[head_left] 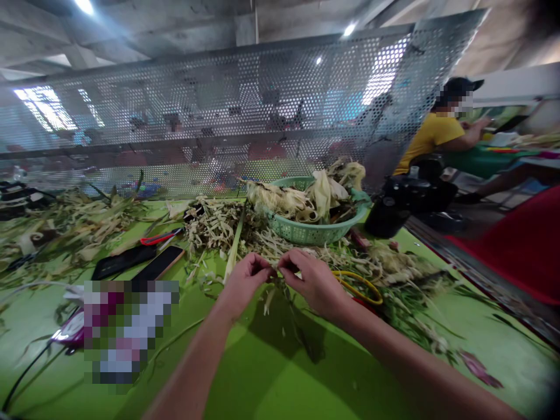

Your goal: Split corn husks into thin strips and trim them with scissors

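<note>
My left hand [245,277] and my right hand [311,281] meet over the green table [271,373], both pinched on a thin strip of dried plant fibre [277,275] held between them. Loose bits hang down from the strip. Just beyond my hands lies a heap of dried leaf strips [227,230]. A green plastic basket [312,230] full of dried husks stands behind the heap.
Two dark phones [140,262] and red-handled scissors [160,237] lie to the left. A yellow loop [363,286] lies by my right hand. More leaf litter covers the far left and right. A perforated metal screen [219,116] stands behind. A person in yellow [433,140] sits at right.
</note>
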Tool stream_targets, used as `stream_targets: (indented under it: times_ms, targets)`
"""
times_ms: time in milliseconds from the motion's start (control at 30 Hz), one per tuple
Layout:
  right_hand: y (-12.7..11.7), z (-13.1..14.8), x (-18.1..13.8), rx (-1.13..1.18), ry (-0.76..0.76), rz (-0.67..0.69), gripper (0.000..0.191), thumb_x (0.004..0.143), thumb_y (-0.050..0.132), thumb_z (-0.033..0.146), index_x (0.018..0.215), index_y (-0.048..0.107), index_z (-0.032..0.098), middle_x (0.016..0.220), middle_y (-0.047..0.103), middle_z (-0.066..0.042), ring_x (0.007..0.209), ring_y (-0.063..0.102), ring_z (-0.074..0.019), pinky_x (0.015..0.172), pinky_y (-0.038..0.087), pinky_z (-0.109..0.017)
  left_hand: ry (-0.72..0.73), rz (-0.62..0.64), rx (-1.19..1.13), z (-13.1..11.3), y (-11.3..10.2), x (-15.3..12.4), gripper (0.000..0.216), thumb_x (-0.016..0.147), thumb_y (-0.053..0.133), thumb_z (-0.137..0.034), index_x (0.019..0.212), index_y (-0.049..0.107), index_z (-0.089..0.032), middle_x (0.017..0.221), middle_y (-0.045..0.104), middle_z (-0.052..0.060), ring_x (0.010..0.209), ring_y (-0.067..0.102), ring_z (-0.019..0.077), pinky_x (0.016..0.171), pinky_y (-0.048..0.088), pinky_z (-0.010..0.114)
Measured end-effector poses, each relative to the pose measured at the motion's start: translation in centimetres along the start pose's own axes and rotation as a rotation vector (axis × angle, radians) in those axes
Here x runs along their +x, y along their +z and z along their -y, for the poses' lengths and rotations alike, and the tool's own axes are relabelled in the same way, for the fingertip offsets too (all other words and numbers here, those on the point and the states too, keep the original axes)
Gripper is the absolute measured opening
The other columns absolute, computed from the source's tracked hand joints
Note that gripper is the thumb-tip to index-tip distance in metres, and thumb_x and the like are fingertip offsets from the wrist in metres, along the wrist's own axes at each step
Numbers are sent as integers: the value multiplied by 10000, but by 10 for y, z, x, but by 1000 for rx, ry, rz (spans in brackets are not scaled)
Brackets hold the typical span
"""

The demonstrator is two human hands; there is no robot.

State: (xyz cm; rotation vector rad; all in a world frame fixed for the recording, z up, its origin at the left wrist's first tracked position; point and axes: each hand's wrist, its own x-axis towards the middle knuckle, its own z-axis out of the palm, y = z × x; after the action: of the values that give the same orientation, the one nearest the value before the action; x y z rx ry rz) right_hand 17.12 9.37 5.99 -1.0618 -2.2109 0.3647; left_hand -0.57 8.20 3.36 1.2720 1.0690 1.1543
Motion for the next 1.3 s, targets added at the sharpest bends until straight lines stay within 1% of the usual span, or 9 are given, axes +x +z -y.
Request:
stream_targets:
  times_ms: [233,433,567,733,867,1033,1133,1233,1300]
  targets:
    - [-3,5,-1,53,-55,40,91,779,515,100,780,569,173,789,596,-29,691,532,-140,626,395,-251,-20,-75,-19,-5,2,-2,177,670,708,-224,757,575,-146,713,595,-2,694,543,110,694,419,246]
    - [-1,3,-1,276,60,33,114,813,529,163,861,629,189,776,661,-20,701,592,-150,645,440,-254,49,-111,97,-6,2,-3,144,660,689,-193,758,592,-149,709,599,-9,687,545,111,675,419,240]
    - [4,-1,-2,209,75,1,108,787,561,150,832,650,193,779,677,-17,702,601,-153,654,431,-257,107,-124,209,-9,4,-5,109,674,649,-180,774,611,-157,729,619,1,684,553,119,676,430,250]
    - [6,2,-3,87,89,-19,84,764,562,140,737,628,186,728,659,-19,655,575,-145,612,396,-247,189,-133,356,-12,7,-7,95,701,607,-144,791,626,-171,775,652,18,737,585,139,714,455,269]
    - [7,3,-3,57,115,-26,70,730,566,129,735,612,181,716,644,-18,635,549,-140,588,377,-240,255,-155,428,-10,11,-9,101,731,581,-130,809,623,-178,770,656,20,734,596,145,714,464,273]
    - [9,2,-4,169,144,-20,88,733,542,120,725,605,182,670,621,0,597,519,-122,562,369,-224,364,-199,503,-9,14,-11,193,759,558,-105,891,661,-201,874,676,43,790,607,165,768,460,297]
    - [9,1,-4,247,160,-19,89,747,542,126,729,609,180,651,610,10,591,513,-117,555,376,-221,409,-212,542,-11,15,-12,184,776,556,-109,871,676,-212,873,672,44,807,596,174,776,446,301]
    - [7,0,-3,362,180,-36,53,789,565,194,783,616,178,671,617,4,609,534,-123,562,404,-225,429,-219,537,-12,14,-12,153,809,547,-136,866,668,-210,871,662,44,823,591,173,779,441,295]
    - [6,-1,-3,461,199,-45,96,815,569,246,850,618,172,703,634,-9,628,561,-130,571,429,-231,437,-223,514,-12,13,-12,124,826,550,-167,866,662,-205,873,654,47,828,589,173,775,442,289]
